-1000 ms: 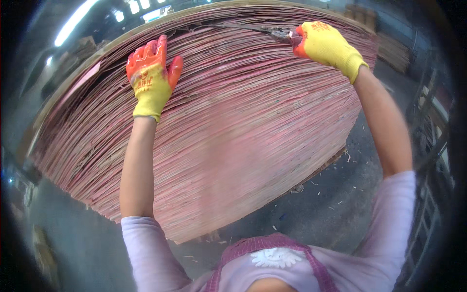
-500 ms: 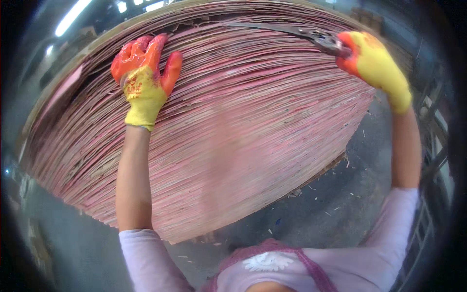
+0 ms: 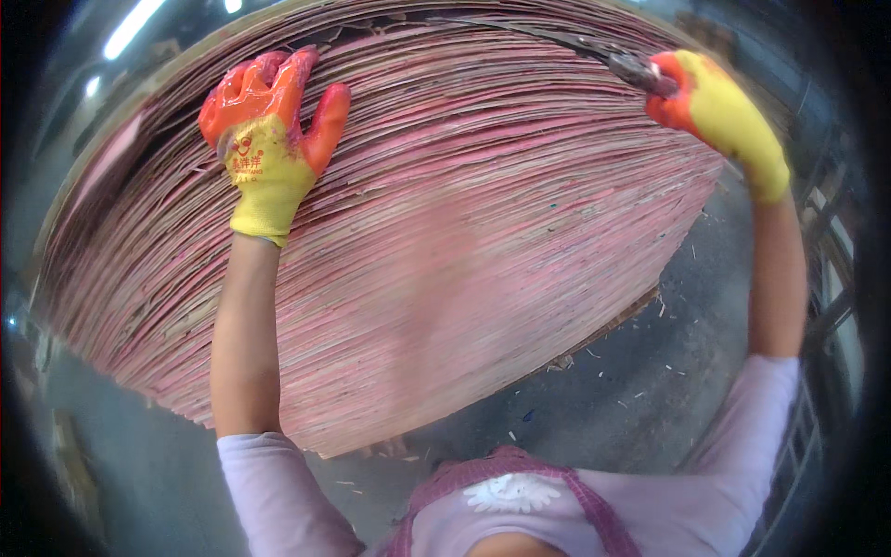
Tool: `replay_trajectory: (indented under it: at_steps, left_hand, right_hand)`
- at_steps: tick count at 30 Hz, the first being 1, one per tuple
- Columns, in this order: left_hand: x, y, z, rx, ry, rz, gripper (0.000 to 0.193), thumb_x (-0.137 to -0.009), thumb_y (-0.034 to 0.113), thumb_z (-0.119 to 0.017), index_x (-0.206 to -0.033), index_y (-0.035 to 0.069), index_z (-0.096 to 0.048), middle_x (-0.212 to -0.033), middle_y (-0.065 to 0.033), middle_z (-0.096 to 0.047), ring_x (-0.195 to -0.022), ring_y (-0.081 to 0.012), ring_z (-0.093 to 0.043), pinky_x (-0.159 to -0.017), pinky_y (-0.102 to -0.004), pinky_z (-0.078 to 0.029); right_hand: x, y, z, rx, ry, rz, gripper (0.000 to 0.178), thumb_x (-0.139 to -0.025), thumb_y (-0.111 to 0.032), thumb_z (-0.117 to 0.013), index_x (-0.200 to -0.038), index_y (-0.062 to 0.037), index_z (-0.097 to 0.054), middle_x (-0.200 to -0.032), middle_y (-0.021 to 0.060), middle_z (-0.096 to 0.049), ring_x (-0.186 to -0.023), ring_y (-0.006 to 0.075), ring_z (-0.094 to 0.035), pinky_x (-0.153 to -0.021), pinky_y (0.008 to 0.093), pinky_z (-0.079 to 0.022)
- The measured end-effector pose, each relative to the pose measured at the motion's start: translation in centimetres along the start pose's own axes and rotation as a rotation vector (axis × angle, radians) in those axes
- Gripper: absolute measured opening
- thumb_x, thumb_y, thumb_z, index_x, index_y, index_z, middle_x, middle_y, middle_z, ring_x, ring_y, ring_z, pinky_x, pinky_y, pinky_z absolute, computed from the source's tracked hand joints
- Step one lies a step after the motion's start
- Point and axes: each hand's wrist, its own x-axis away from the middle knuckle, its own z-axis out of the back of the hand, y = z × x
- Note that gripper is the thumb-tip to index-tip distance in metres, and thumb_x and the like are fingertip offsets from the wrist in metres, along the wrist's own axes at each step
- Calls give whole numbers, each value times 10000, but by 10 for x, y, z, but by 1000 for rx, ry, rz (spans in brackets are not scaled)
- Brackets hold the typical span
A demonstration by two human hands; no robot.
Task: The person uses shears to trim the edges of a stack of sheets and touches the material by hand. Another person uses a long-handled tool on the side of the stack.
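1. Upper left, a tube light [image 3: 135, 26] glows behind the scene I watch from my remote post.
2. Also upper left, my left grip [image 3: 264, 139], in a yellow glove with orange-coated fingers, lies over the layered edges of a large stack of thin sheets [image 3: 529, 209]. It is open, thumb spread well apart from bent fingers; I cannot tell whether the fingertips hold any one sheet.
3. Centre frame, the stack spreads wide, its edges streaked pink and tan.
4. Lower centre, I see a purple apron [image 3: 497, 461] over a pale lilac top [image 3: 668, 501].
5. Top centre to upper right, a dark metal hand tool [image 3: 631, 67] points its thin end leftward along the upper layers.
6. Lower right, pale scraps dot the grey floor [image 3: 631, 353].
7. Upper right, my right grip [image 3: 713, 110], gloved alike, is closed around the tool's handle end.
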Motion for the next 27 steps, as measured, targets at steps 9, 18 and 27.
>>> replay_trajectory:
  at_steps: [9,18,27]
  left_hand:
    - [1,-3,-1,27,-4,-24,322,-823,312,-768,-1106,157,-757,-1028,-89,-732,-941,-307,-683,-832,-478,-493]
    - [-1,-6,4,86,5,-92,315,-866,108,-635,-1153,133,-762,-1019,-101,-742,-888,-292,-694,-806,-408,-528]
    - [-1,-24,18,701,-156,208,288,-1028,183,-591,-1242,50,-729,-1230,-136,-735,-1151,-256,-684,-1065,-396,-496]
  right_hand:
    - [-57,-31,-33,144,2,129,266,-854,-262,-648,-930,-30,-755,-921,240,-741,-910,399,-716,-821,487,-552]
    - [-5,19,-115,-156,490,343,373,-876,-238,-775,-1205,-89,-682,-976,150,-735,-899,345,-713,-795,414,-557]
    - [197,28,-310,-360,126,-184,497,-866,-242,-673,-1306,-33,-576,-1073,243,-695,-958,463,-668,-834,540,-545]
